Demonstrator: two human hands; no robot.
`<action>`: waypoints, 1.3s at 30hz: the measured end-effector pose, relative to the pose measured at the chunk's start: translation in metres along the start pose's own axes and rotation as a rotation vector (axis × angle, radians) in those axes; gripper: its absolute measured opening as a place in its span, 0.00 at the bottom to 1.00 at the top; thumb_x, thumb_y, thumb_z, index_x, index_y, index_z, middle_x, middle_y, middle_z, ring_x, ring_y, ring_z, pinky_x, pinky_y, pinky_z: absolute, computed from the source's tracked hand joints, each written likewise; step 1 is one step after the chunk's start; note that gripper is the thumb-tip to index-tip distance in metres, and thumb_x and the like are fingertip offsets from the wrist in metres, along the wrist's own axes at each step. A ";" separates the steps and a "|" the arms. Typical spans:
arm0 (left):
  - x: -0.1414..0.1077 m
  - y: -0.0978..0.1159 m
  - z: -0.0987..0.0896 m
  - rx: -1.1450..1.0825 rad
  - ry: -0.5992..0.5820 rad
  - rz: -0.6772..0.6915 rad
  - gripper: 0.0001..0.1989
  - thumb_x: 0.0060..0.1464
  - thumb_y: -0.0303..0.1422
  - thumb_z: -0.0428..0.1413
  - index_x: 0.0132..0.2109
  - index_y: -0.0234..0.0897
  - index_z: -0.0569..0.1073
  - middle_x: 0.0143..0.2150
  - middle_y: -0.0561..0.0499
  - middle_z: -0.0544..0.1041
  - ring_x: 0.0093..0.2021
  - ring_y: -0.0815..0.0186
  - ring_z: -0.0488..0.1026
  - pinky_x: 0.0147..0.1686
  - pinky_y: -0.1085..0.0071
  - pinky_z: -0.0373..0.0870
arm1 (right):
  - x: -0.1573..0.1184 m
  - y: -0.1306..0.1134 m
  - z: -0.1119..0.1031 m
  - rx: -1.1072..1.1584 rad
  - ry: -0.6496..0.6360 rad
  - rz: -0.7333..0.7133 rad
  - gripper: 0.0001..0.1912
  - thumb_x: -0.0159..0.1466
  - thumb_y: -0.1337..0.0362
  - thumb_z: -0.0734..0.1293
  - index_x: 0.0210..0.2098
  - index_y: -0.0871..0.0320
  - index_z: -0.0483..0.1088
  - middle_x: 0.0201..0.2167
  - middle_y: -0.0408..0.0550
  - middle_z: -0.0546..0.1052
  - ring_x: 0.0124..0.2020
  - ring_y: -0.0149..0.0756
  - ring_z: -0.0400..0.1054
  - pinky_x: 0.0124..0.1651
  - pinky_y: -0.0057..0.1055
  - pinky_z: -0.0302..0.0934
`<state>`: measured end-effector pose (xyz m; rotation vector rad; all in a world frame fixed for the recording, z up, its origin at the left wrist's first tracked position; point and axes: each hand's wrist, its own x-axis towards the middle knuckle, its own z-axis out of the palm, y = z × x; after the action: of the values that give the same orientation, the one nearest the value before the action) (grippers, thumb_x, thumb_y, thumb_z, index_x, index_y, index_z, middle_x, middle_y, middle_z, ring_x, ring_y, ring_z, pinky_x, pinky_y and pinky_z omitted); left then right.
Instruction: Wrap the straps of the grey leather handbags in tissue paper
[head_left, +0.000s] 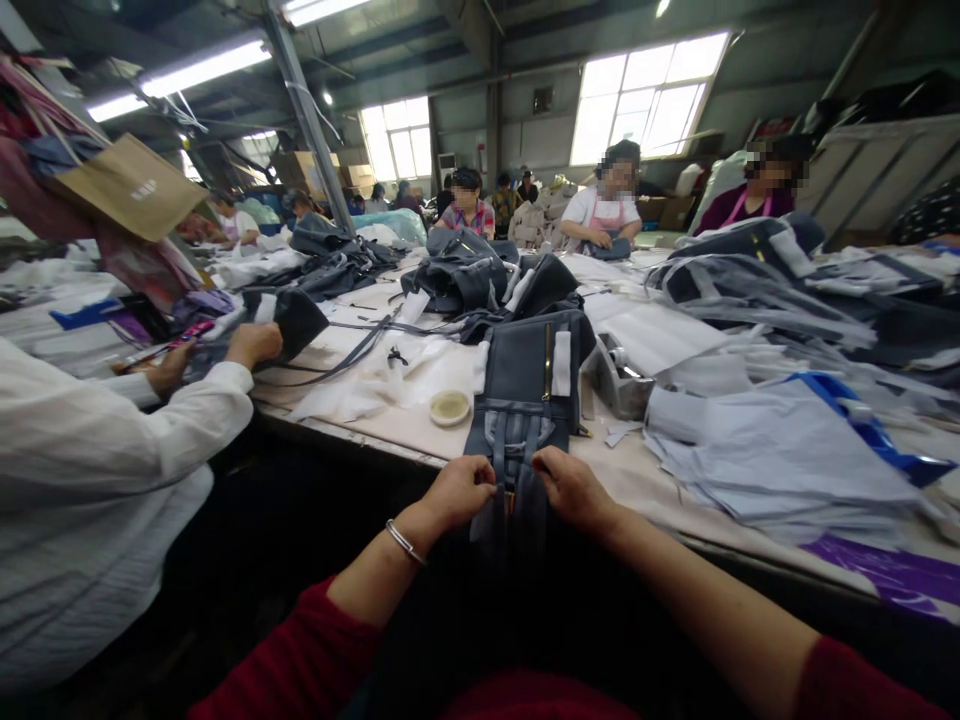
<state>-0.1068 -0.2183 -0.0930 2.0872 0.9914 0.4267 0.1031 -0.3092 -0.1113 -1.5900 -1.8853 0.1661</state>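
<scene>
A dark blue-grey bag (517,360) with a gold zipper lies on the table in front of me, its strapped end hanging over the near edge. White wrapping (561,363) covers strips along both its sides. At the left strap (499,478), my left hand (463,490) is closed in a pinch. My right hand (574,488) pinches beside the other strap (532,455), fingertips and thumb pressed together. Both hands sit level with each other at the table edge. The strap ends below them blur into shadow.
A small round dish (449,408) stands left of the bag, a grey metal box (622,380) to its right. White sheets (765,450) are stacked at the right by a blue tray (862,420). More dark bags (465,275) lie behind. A co-worker's white sleeve (187,410) is close on the left.
</scene>
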 end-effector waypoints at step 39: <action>0.176 0.026 -0.004 0.660 0.049 0.061 0.11 0.63 0.30 0.47 0.45 0.36 0.74 0.47 0.41 0.74 0.45 0.58 0.76 0.46 0.63 0.71 | 0.131 0.051 -0.009 -0.637 -0.260 0.103 0.12 0.68 0.72 0.55 0.42 0.59 0.69 0.39 0.56 0.75 0.39 0.44 0.72 0.37 0.33 0.60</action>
<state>0.0167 -0.0921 -0.0752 2.7062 1.2142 0.1896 0.1444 -0.1793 -0.0774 -2.1723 -2.1904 -0.2209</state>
